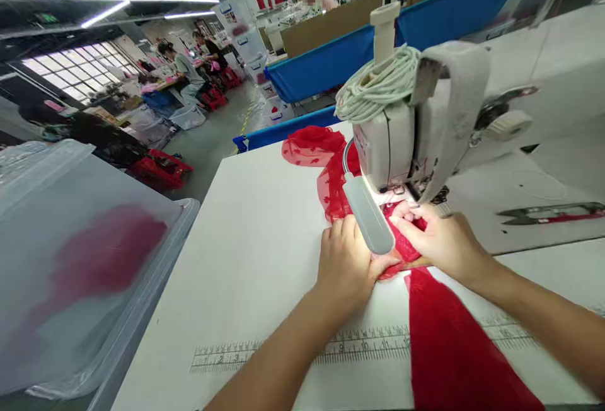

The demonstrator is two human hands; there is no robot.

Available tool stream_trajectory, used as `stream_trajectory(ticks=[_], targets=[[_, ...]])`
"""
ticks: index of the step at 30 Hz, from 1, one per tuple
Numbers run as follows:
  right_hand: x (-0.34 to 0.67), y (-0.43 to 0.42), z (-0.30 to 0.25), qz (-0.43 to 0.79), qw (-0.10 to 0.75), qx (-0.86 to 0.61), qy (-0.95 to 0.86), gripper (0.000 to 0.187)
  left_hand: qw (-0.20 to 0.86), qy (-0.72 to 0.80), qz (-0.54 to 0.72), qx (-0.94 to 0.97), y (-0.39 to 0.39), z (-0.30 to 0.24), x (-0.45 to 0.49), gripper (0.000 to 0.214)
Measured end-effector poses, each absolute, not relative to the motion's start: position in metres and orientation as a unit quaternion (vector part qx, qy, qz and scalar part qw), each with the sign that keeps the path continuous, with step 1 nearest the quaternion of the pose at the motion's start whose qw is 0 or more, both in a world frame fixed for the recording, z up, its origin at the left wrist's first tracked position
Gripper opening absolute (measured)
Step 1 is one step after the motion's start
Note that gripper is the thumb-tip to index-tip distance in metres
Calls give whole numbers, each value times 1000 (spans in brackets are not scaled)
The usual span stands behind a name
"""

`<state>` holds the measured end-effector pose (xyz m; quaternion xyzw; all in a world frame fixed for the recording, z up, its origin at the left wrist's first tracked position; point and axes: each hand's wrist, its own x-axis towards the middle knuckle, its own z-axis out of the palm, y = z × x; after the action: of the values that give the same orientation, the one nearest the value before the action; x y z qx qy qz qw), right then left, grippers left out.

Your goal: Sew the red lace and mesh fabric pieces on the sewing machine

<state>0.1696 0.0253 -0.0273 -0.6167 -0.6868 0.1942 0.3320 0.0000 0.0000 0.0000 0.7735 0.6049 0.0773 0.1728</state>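
Note:
Red lace fabric [444,348] runs from the table's near edge, under the sewing machine [472,102], and bunches up behind it [314,146]. My left hand [347,263] rests on the fabric just left of the needle area, its fingers pressed down on the cloth. My right hand [437,237] lies on the fabric at the presser foot, fingers pinched on the red cloth. A grey lamp head [368,215] on a flexible neck hangs over both hands and hides part of them.
A ruler scale [265,354] is printed along the white table's front. Thread snips [551,212] lie on the machine bed at right. A translucent plastic bin [85,260] holding red material stands at left. Coiled white cord [378,86] sits on the machine. Other workers sit far back.

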Motion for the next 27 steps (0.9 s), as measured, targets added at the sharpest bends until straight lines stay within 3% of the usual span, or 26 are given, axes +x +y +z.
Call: stream_trajectory(ticks=[6,12,17,22,27], targets=[[169,23,-27,163,383,-593,-689,20,156,593,95,784,-1,-3,-2,41],[173,27,-33,81,383,-585,-711,22,138,580,104,796,-1,-5,-3,41],[186,25,-26,-8,302,-552,-777,21,85,564,113,814,-4,-3,-3,35],[201,20,-14,-76,205,-439,-872,28,82,507,133,848,-11,-1,1,9],[201,13,-24,-81,305,-395,-863,30,48,458,115,880,-22,-1,5,13]])
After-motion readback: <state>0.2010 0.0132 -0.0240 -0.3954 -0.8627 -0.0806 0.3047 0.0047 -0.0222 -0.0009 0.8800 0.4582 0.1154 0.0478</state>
